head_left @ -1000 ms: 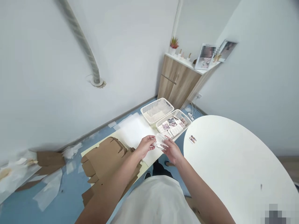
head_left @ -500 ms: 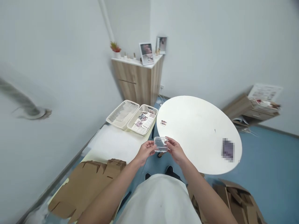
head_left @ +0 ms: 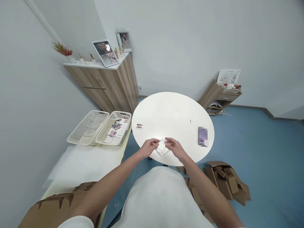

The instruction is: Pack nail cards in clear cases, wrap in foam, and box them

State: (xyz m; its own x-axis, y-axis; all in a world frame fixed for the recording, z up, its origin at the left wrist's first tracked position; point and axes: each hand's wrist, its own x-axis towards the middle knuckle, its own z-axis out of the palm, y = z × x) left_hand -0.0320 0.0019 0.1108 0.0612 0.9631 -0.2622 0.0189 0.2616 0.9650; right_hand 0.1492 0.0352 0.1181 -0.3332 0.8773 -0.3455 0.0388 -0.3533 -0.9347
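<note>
A clear plastic box [head_left: 162, 148], turned cornerwise, is held over the near edge of the round white table [head_left: 168, 109]. My left hand [head_left: 149, 148] grips its left side with bent fingers and thumb. On the opposite side, my right hand [head_left: 175, 148] pinches the box near its upper right edge. Whether the box touches the tabletop I cannot tell. A small card with coloured ovals [head_left: 139, 126] lies on the table beyond my left hand. Farther right are a tiny dark item [head_left: 190, 121] and a blurred purple item [head_left: 202, 134].
Two white baskets, one with clear plastic pieces [head_left: 71, 138] and one with printed cards [head_left: 99, 138], stand on the side table at left. Flattened cardboard [head_left: 51, 207] lies nearer me. An open carton of cardboard [head_left: 223, 186] sits on the floor at right. A wooden cabinet [head_left: 125, 82] stands behind.
My view has swung right, and the round table is now in front of me. The clear box has turned from square-on to cornerwise and is now over the table's edge, still in both hands.
</note>
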